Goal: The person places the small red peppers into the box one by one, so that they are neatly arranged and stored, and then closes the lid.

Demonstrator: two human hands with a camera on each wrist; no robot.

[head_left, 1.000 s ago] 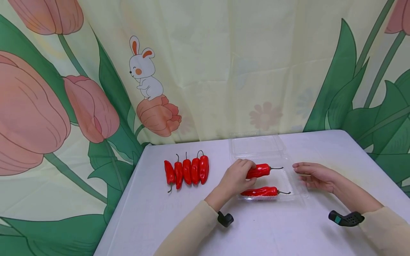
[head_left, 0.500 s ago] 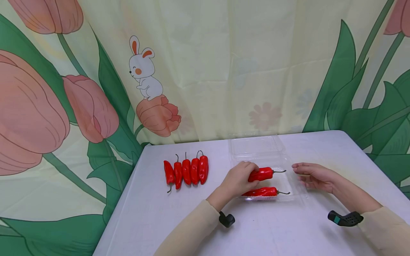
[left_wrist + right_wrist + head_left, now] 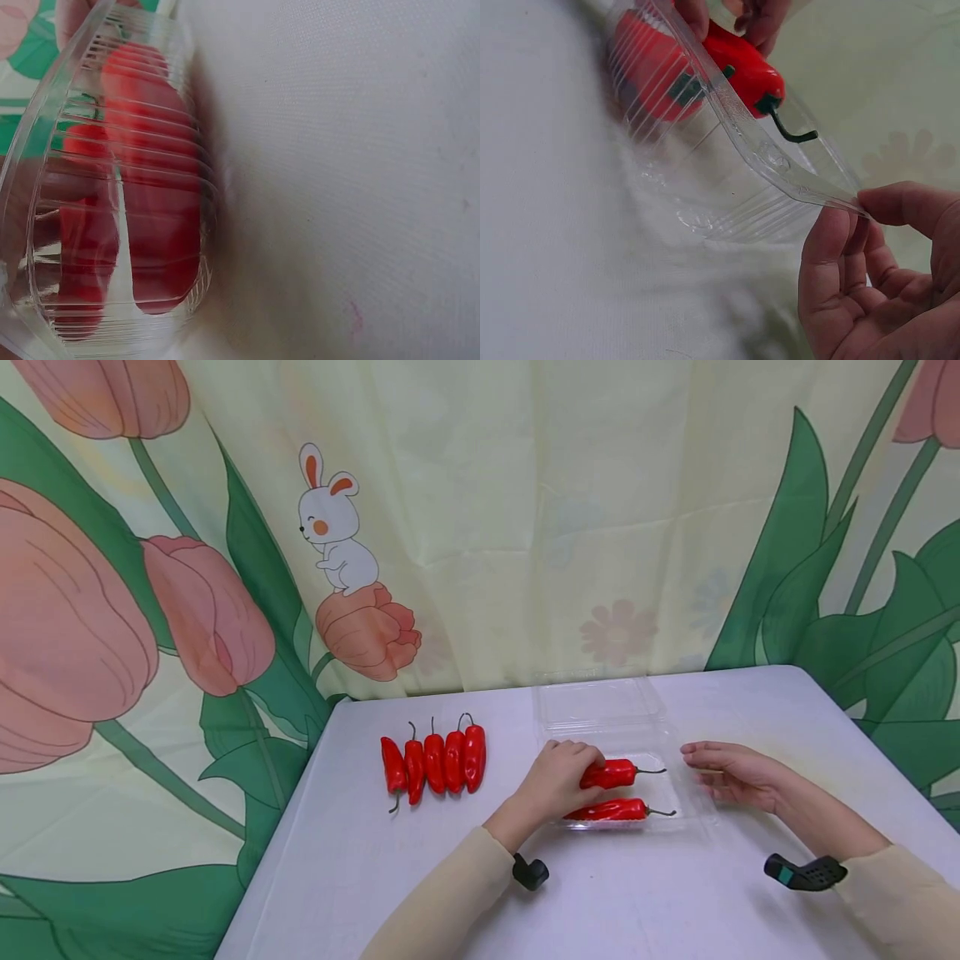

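Note:
My left hand (image 3: pixel 558 783) grips a red chili pepper (image 3: pixel 619 772) with a green stem, inside the base of a clear plastic clamshell box (image 3: pixel 663 793). A second red chili pepper (image 3: pixel 621 810) lies in the box on the near side, its left end hidden by the hand. The left wrist view shows both peppers through the ribbed box wall (image 3: pixel 150 326). On the right, my right hand (image 3: pixel 738 777) pinches the box rim (image 3: pixel 810 193) between thumb and fingers, plain in the right wrist view.
The box's clear lid (image 3: pixel 597 706) lies folded back toward the curtain (image 3: pixel 487 527). Several more red chili peppers (image 3: pixel 435 762) lie in a row on the white table (image 3: pixel 337 843) to the left; the leftmost one has its stem toward me.
My left hand has lowered the held pepper in the box, bringing it closer to the near pepper. The right hand stays at the rim.

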